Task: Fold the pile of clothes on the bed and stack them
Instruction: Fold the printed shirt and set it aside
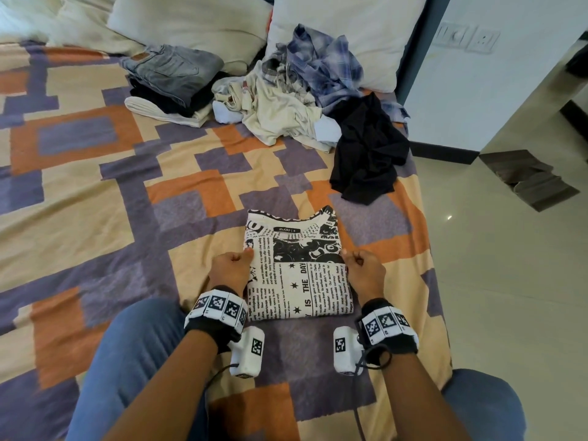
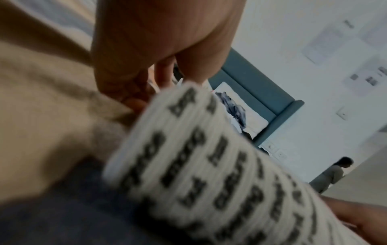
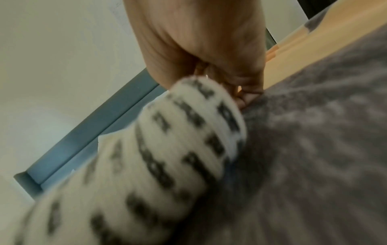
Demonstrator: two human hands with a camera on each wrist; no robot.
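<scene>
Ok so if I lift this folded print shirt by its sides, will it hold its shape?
Probably not fully: the print shirt is soft knit, so its middle would likely sag. The left hand and right hand grip opposite edges, which should help. It looks light.

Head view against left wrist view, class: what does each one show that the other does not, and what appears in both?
Only the head view shows the right hand, the folded stack topped by grey jeans, and the black garment at the bed's edge. Only the left wrist view shows the underside of the left hand, its fingers curled at the shirt's side, and a person standing far off. Both show the newspaper-print shirt and the unfolded pile.
</scene>
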